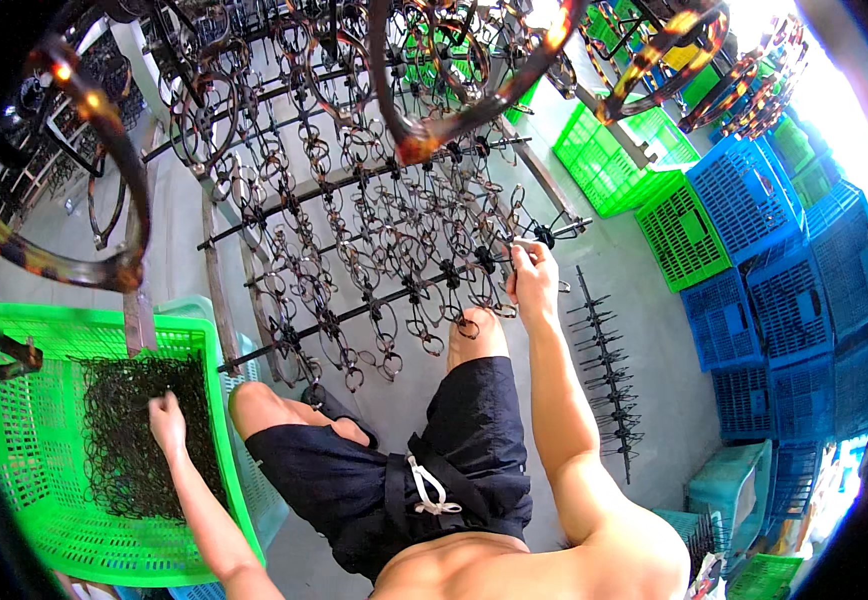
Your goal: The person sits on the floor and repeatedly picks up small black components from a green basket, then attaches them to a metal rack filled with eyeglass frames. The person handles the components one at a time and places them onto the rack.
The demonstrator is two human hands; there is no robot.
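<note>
Frames of spectacles, dark and tortoiseshell, hang in rows on the clip rack [374, 250] before our knees. Our right hand [532, 275] reaches to the rack's right end and pinches closed on a frame [506, 262] at a clip; the fisheye view makes the exact hold hard to resolve. Our left hand [166, 420] rests in the green crate [14, 480], fingers curled down into the loose pile of dark frames [134, 440]; we cannot tell whether it holds one. We judge each frame light, thin and stiff, liable to snag on its neighbours and to scratch or crack if squeezed. We take hold at the rim edge or bridge. Blue crates [754, 290] stand stacked at right.
</note>
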